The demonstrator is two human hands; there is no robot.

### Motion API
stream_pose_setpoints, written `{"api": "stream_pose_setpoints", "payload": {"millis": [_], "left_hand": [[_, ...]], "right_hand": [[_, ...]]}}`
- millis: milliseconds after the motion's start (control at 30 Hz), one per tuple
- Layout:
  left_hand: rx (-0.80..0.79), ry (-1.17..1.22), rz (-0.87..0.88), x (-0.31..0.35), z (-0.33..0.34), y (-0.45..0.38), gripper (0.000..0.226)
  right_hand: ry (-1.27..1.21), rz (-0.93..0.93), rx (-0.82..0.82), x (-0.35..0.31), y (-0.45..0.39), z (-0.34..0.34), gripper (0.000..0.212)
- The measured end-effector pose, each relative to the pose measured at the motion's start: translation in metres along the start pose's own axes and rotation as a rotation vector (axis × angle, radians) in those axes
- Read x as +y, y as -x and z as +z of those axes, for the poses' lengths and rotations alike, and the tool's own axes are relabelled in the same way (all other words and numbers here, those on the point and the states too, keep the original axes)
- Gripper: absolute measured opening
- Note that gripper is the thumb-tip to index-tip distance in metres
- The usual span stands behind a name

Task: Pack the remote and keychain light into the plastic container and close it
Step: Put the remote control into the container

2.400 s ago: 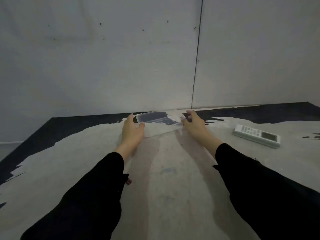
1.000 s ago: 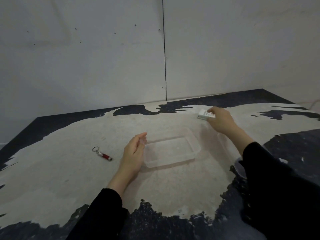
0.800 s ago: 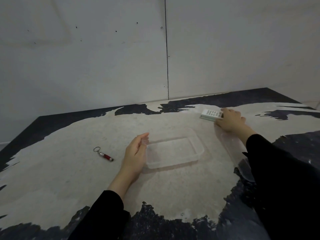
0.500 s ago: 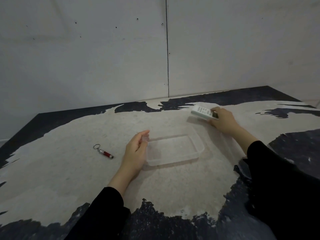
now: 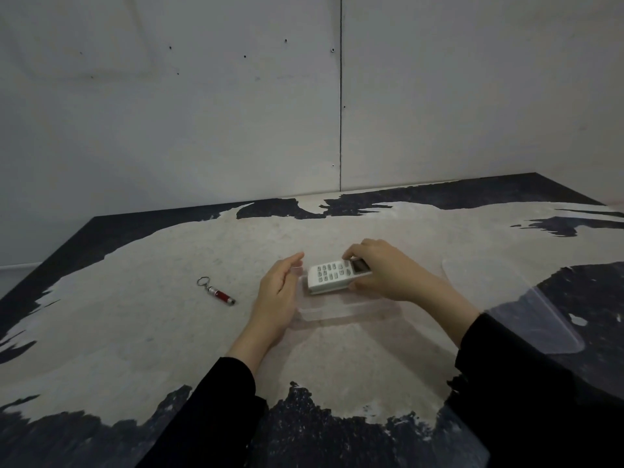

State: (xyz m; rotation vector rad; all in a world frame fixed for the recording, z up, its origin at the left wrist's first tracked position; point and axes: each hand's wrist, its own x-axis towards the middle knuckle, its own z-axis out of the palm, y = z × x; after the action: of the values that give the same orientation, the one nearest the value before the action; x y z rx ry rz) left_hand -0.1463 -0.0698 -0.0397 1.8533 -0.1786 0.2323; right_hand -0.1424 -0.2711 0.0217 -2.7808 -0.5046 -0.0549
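A clear plastic container [image 5: 347,312] sits open at the table's middle. My right hand [image 5: 385,273] grips the display end of a white remote [image 5: 332,276] and holds it tilted over the container, button end toward the left. My left hand [image 5: 278,295] rests against the container's left end, fingers loosely curved along its wall. A small red keychain light [image 5: 217,292] with a metal ring lies on the table to the left of my left hand. The container's clear lid [image 5: 537,319] lies flat on the table to the right.
The table top [image 5: 152,332] is worn, pale in the middle with dark patches at the edges. A grey panelled wall [image 5: 236,113] rises right behind the table's far edge.
My right hand has picked the remote up from the far right of the table and carried it left, over the container. My left hand has stayed at the container's left end.
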Motion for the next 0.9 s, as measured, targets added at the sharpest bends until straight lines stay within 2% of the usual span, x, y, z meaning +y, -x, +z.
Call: {"api": "stream_pose_setpoints", "payload": {"millis": [233, 333, 400, 467, 533, 633, 667, 733, 833, 900], "left_hand": [[0.003, -0.008, -0.004, -0.001, 0.001, -0.001, 0.038], [0.038, -0.12, 0.091, 0.008, -0.005, 0.004, 0.036], [0.168, -0.321, 0.178, 0.012, -0.02, 0.003, 0.036], [0.379, -0.607, 0.182, 0.014, -0.043, 0.001, 0.027], [0.476, -0.948, -0.011, 0.009, -0.067, -0.001, 0.027], [0.259, -1.241, -0.45, 0.006, -0.087, 0.001, 0.049], [0.215, -1.259, -0.496, 0.005, -0.089, 0.001, 0.047], [0.212, -1.223, -0.446, 0.005, -0.089, 0.0, 0.033], [0.299, -1.12, -0.24, 0.008, -0.08, -0.001, 0.031], [0.347, -0.927, -0.105, 0.016, -0.073, 0.001, 0.028]], "right_hand": [[-0.061, 0.027, 0.03, -0.013, -0.005, 0.019, 0.053], [-0.099, -0.005, 0.093, -0.008, 0.0, 0.019, 0.047], [-0.151, -0.047, 0.181, -0.003, 0.005, 0.014, 0.038], [-0.197, -0.069, 0.267, 0.0, 0.008, 0.008, 0.03], [-0.269, -0.068, 0.331, 0.002, 0.011, 0.002, 0.024], [-0.347, -0.07, 0.385, 0.001, 0.012, -0.001, 0.02], [-0.345, -0.067, 0.39, 0.001, 0.012, -0.001, 0.019], [-0.343, -0.059, 0.379, 0.002, 0.012, -0.001, 0.019], [-0.36, -0.037, 0.377, 0.004, 0.012, 0.0, 0.018], [-0.375, -0.032, 0.375, 0.003, 0.011, 0.002, 0.017]]}}
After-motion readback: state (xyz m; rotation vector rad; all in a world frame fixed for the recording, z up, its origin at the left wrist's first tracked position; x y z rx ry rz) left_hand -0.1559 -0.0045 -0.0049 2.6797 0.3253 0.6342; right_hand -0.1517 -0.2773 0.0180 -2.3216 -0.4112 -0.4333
